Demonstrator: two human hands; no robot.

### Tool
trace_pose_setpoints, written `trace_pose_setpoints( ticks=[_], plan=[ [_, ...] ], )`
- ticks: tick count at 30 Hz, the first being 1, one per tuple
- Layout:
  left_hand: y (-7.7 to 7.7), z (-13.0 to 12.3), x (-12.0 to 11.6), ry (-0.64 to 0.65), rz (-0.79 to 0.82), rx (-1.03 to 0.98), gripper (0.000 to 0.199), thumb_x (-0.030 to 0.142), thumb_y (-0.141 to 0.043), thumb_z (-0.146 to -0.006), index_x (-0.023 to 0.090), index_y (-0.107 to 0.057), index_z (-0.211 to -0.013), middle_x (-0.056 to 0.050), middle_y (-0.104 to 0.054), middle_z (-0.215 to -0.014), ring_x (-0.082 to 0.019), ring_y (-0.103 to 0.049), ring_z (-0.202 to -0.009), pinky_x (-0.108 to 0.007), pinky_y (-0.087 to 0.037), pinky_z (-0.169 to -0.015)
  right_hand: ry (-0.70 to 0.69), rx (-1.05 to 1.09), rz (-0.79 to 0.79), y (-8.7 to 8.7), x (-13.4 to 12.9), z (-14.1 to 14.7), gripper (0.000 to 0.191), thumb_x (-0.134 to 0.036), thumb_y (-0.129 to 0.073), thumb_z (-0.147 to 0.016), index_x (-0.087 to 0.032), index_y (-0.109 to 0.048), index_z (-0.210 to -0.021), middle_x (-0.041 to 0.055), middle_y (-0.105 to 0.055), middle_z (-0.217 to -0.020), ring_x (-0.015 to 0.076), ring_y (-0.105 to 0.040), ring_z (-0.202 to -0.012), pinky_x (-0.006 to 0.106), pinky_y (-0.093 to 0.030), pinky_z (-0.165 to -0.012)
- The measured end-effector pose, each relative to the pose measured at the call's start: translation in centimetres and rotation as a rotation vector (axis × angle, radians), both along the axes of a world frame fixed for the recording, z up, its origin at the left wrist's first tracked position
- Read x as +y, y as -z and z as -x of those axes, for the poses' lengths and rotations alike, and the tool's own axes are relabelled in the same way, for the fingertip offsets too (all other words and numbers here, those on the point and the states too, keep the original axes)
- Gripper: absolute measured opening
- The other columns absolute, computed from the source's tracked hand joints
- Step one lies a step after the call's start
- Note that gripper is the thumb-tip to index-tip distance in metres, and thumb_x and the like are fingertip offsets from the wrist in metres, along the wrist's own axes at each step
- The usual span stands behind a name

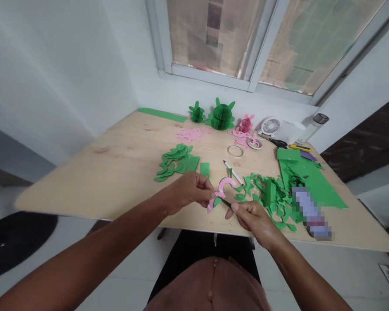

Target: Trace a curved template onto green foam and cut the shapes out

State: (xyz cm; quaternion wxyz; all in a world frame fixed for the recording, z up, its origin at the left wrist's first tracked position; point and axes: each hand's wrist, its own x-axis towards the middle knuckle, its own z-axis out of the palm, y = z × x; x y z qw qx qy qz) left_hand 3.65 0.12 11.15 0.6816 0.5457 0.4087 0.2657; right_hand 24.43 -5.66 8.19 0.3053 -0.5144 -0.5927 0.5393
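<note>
My left hand (199, 188) pinches a curved pink paper cutout (227, 185) near the table's front edge, with a bit of green paper (217, 201) against its lower part. In my right hand (251, 214) is a pair of scissors (226, 202), dark and narrow, its blades reaching to the pink piece; the fingers hide its handles. Just beyond the hands lies a white pen (233, 172). Green paper scraps (278, 198) are heaped beside my right hand. Curved green cutouts (175, 160) lie stacked beyond my left forearm.
Along the wall stand green honeycomb paper figures (222, 115), a pink one (246, 124), a small white fan (270, 125) and a bottle (313, 129). Tape rolls (235, 151), pink cutouts (191, 134), a yellow cutter (300, 147) and green sheets (320, 181) lie on the wooden table (116, 172).
</note>
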Motion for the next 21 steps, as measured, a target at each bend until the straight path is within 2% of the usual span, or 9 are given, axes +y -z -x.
trace_pose_setpoints(
  ticks=[21],
  plan=[
    [-0.48, 0.38, 0.37, 0.044, 0.009, 0.023, 0.004, 0.016, -0.068, -0.06, 0.014, -0.065, -0.06, 0.001, -0.066, -0.053, -0.01, -0.059, -0.049, -0.023, -0.049, -0.055, -0.013, -0.045, 0.0, -0.55, 0.22, 0.03, 0.052, -0.058, -0.051, -0.082, -0.012, -0.072, -0.071, -0.0081, -0.023, -0.045, 0.0075, -0.017, -0.043, 0.024, -0.014, -0.043]
  ],
)
